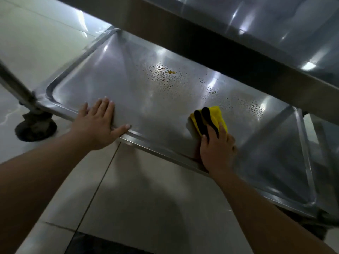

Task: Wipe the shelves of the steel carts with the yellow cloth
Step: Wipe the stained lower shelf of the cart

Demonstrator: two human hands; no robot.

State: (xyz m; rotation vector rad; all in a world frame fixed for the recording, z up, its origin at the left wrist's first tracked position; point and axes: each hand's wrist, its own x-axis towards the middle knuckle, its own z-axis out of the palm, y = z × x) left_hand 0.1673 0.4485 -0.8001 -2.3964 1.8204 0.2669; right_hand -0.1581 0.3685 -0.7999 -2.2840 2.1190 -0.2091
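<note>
- Right hand [217, 149] clutching yellow cloth [213, 118] on lower shelf [146, 99], at 4 o'clock.
- Left hand [99, 123] flat, fingers straight, at 9 o'clock rim.
- Droplets [165, 74] at 12 o'clock.

Glossy brushed-steel shelf [128, 92] beaded with droplets, soft yellow cloth [216, 116], smooth glossy floor tiles [156, 198].

both bare forearms reach forward and down from the lower corners of the view. the left hand [99, 123] lies flat, palm down, its fingers straight and close together, the thumb spread out to the right. the right hand [216, 149] sits further right and a little nearer, palm down, its fingers curled round a yellow cloth [212, 118], knuckles raised and wrist straight.
</note>
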